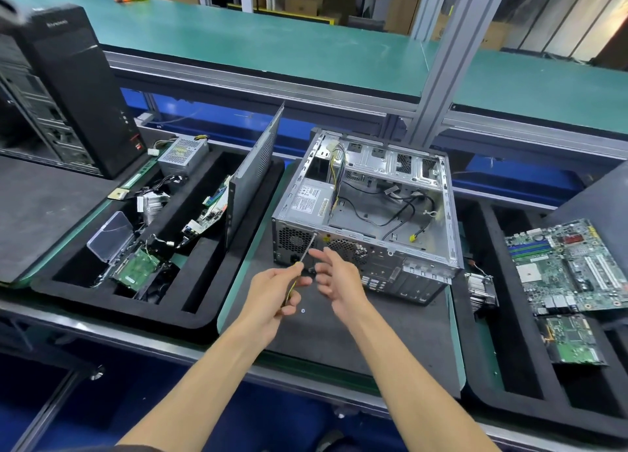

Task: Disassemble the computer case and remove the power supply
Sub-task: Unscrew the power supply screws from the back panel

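The open computer case (370, 214) lies on its side on a dark mat (339, 332) in the middle of the worktop, its rear panel facing the person. The power supply (311, 200) still sits inside, in the case's near left corner, with a bundle of wires rising from it. At the worktop's left edge, a black foam tray (204, 302) holds a removed side panel (255, 176) standing on edge, another power supply unit (183, 154), circuit boards and cables. A tray at the right edge carries a motherboard (571, 265).

Both forearms reach forward from the near edge. The left hand (272, 295) grips a screwdriver (304, 258), its tip touching the rear panel just beside the power supply's fan grille. The right hand (336, 275) hovers beside it, fingers loosely spread, grasping nothing.
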Available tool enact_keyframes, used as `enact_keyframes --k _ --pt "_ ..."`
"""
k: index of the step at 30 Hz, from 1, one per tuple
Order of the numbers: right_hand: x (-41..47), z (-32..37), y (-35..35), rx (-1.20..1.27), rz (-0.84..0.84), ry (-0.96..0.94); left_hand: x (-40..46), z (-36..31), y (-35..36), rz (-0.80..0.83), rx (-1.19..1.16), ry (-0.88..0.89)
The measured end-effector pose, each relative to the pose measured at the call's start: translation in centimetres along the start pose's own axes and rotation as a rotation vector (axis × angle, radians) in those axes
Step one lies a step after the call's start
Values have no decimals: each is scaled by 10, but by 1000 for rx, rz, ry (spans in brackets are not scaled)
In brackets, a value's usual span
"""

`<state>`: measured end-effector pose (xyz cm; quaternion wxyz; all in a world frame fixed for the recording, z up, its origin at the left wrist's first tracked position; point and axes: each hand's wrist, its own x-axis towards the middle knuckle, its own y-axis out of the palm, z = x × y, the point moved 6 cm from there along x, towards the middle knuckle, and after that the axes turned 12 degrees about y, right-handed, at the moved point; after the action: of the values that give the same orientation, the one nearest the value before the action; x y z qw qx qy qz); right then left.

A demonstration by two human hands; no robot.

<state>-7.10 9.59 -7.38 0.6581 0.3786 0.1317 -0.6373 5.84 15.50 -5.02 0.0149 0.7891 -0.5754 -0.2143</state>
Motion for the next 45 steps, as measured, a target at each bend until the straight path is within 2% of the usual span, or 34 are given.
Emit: enact_keyframes --k 3,7,10,15,20,23,26,28,30,33,36,45 --pt "1 9 14 132 70 47 -2 2 3 44 23 -90" --pt "1 14 27 289 155 129 -7 8 9 110 -110 -185" --pt "1 14 31 390 221 187 -8 6 12 128 -106 -184" --pt "3 14 34 412 224 204 -5 2 7 91 -58 -129" --pt "10 14 28 352 208 173 -5 0 -4 132 2 -135" --pt "15 12 15 176 139 92 -7 5 -15 131 77 -133" --pt "20 3 -12 -255 -85 -103 -8 14 -26 79 125 -152" --pt "19 -9 -27 -583 -171 -261 -7 20 -31 51 135 -161" --pt "17 -25 -36 -904 -189 -402 -6 25 -33 45 131 -169" --pt "15 -51 -43 -1208 -155 -461 -7 31 -32 34 132 -179" --pt "11 -62 -45 -1327 -160 -508 -7 37 -30 30 132 -192" --pt "7 -57 -42 -1392 -140 -532 -2 42 -25 25 115 -212"
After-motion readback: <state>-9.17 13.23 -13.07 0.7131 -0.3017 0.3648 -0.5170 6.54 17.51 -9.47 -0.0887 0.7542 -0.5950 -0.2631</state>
